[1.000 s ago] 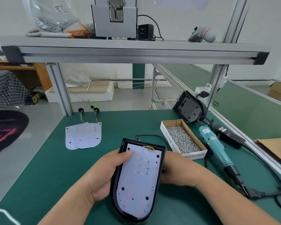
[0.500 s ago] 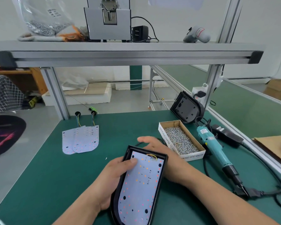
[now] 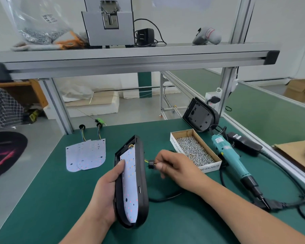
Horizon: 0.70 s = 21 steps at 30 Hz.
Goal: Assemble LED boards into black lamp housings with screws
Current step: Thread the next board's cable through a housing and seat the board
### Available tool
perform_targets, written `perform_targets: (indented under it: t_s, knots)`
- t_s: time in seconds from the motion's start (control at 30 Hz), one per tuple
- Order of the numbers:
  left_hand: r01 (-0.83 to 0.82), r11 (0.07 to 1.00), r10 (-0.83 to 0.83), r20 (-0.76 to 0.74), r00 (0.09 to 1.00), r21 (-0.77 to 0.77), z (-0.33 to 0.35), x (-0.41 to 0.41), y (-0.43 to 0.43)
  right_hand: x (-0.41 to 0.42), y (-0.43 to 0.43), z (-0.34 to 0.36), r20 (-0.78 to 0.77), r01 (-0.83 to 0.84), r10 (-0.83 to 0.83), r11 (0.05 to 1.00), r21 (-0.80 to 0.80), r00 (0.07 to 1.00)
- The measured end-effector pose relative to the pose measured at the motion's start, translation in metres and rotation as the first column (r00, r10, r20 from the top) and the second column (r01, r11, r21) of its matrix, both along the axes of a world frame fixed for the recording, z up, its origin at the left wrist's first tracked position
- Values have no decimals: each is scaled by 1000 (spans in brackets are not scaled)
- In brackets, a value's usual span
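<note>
Black D-shaped plastic lamp housing (image 3: 141, 175) now tipped on edge over green bench mat (image 3: 60, 199), no longer face-up. Left hand (image 3: 106, 191) grips rim, thumb pressing white LED board (image 3: 130, 184) inside. Right hand (image 3: 176, 166) has moved behind and pinches small black round cable grommet (image 3: 151, 164). Likely seating the cable before screwing. Housing back and cable hole hidden.

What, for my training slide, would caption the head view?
Left hand holds black housing and LED board tilted; right hand pinches its cable plug.

A plastic bag (image 3: 40, 23), a grey machine (image 3: 109, 25) and a power adapter (image 3: 145, 36) are placed on the upper shelf (image 3: 130, 57).
</note>
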State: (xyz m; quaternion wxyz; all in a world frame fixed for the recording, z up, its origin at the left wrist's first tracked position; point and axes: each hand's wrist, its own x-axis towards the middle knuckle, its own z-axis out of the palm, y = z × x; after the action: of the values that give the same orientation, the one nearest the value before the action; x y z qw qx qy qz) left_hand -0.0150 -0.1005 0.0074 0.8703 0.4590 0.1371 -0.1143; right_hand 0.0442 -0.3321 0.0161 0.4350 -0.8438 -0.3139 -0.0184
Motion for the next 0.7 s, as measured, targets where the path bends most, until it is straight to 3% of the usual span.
perform_targets:
  t_s: [0.1,0.37,0.53,0.7]
  knots:
    - [18,1000,-18,28,999,-7,-1,-4,1,4,3,0,66,100,-100,995,1,993]
    - [138,988,-139,19,990,65,6,-14,-7,0,0,-11,31,41,-40,998,-46,999]
    - [219,972,-226,81,971,85,10,-19,-13,4,4,-17,154,84,-70,992,-92,986]
    - [276,959,-281,99,955,55,7,-17,-15,12,5,-20,74,89,-84,994,-71,994]
